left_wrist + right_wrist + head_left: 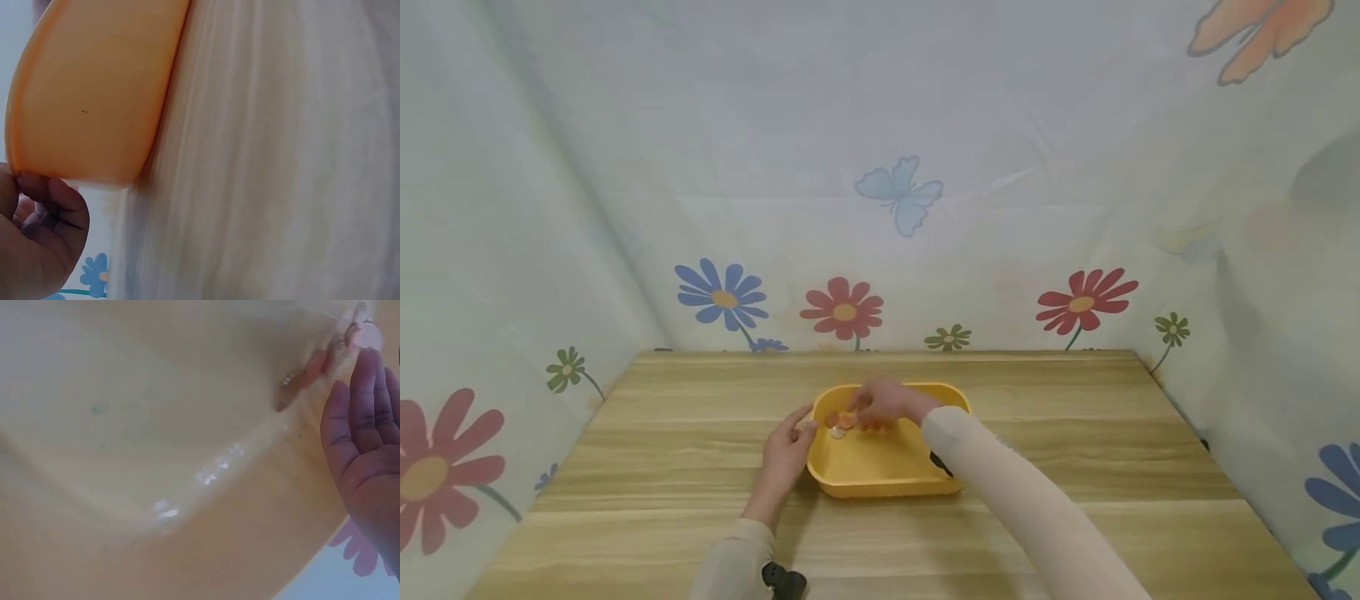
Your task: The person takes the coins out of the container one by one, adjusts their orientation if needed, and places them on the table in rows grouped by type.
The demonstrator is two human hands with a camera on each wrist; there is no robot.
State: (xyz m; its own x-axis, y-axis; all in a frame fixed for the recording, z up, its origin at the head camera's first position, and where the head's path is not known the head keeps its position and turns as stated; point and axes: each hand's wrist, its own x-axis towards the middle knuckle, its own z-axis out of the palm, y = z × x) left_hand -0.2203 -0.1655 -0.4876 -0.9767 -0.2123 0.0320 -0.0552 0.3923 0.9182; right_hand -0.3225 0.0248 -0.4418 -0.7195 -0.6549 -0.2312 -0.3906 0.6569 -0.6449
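A yellow plastic tray [880,479] stands in the middle of the wooden table [1075,433]. A few small coins [840,423] lie in its far left corner, also seen as coins [325,356] in the right wrist view. My right hand [880,404] reaches into the tray with its fingers [362,412] straight, the tips at the coins. My left hand [786,450] is at the tray's left rim. Its thumb [12,187] lies on the tray [94,94] edge, and the other fingers [62,200] curl just under the rim.
A flower-and-butterfly patterned cloth [895,192] walls in the table at the back and both sides. Bare wood [281,156] lies all round the tray. A small dark object [942,463] peeks out by the right sleeve at the tray's right edge.
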